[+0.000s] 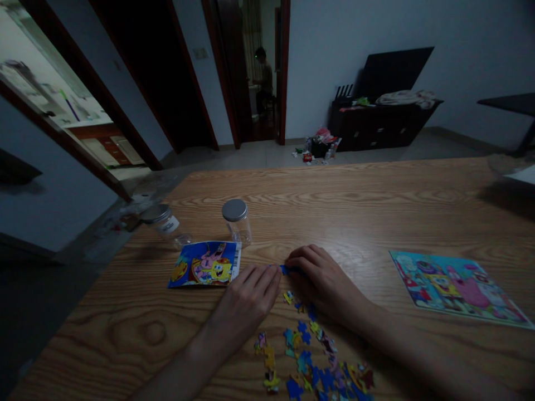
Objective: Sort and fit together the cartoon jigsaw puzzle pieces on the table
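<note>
My left hand [254,292] and my right hand [318,274] meet near the middle of the table, palms down. Between their fingertips shows a bit of blue jigsaw puzzle piece [285,270]; the fingers of both hands are bent and closed at it, hiding the rest. Just below lie loose jigsaw pieces [304,362] in blue, yellow and pink, some overlapping. A small yellow piece [288,298] rests between my wrists. Left of my left hand is a picture card or packet [207,266] with cartoon figures on blue.
Two clear jars with grey lids stand behind the packet: one jar [239,225] upright, another jar [165,223] farther left. A finished-looking cartoon puzzle board [460,287] lies right on the wooden table [334,195]. A person [264,78] sits beyond the doorway.
</note>
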The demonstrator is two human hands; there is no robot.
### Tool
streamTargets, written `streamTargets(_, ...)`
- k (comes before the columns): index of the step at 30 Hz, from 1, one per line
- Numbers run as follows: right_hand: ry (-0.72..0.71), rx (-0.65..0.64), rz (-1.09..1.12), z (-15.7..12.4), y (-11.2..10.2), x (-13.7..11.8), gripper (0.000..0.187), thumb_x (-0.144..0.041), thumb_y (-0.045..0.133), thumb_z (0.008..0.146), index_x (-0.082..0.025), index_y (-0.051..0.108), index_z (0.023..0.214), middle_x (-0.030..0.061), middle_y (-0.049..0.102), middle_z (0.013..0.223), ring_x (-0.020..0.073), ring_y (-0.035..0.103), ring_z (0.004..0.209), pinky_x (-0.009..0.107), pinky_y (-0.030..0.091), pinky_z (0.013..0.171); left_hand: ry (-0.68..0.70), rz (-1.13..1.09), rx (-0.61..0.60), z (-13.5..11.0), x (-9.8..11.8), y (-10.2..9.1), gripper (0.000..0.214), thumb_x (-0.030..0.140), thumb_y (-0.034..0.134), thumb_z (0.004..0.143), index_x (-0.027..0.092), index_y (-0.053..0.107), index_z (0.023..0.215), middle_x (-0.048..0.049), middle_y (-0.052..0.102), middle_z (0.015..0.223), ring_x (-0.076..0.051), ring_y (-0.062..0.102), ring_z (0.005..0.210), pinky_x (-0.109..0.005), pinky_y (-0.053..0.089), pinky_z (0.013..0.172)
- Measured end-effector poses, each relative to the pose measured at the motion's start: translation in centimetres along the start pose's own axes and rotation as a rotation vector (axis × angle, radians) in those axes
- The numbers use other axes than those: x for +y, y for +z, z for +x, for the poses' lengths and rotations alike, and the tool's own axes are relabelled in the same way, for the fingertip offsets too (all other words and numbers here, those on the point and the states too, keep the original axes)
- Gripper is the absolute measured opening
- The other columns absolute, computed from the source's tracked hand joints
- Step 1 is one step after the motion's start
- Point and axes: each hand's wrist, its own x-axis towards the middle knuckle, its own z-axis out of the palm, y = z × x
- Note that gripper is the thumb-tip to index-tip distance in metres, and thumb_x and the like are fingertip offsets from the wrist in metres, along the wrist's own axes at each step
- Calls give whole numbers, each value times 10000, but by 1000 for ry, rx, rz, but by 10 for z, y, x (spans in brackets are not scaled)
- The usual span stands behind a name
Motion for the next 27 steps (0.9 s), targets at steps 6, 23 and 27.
streamTargets(6, -37, -28, -102, -3, 2, 0, 171, -122, 572, 1020, -164, 675, 1150, 121, 694, 1062, 259, 584, 936, 418, 526, 816, 0, -12, -4, 2, -1, -3, 304, 92, 479, 1067, 77, 608, 1341, -168, 748, 1211, -293, 721, 1057, -440, 554, 902)
streamTargets(23, -127, -79, -334, 3, -1, -22, 221, -140, 586, 1018, -185, 732, 859, 79, 697, 963, 262, 590, 928, 430, 470, 819, -104, -100, 68, 4, 3, -7, 242, 133, 547, 1038, 79, 665, 1242, -140, 763, 1149, -282, 728, 978, -420, 585, 869)
streamTargets(27, -107, -67, -303, 5, -2, -23, 247, -134, 552, 1024, -177, 722, 850, 85, 691, 945, 259, 585, 906, 429, 475, 815, -154, -144, 65, 3, 5, -4, 230, 160, 552, 1044, 105, 664, 1237, -130, 758, 1155, -284, 724, 987, -429, 583, 865)
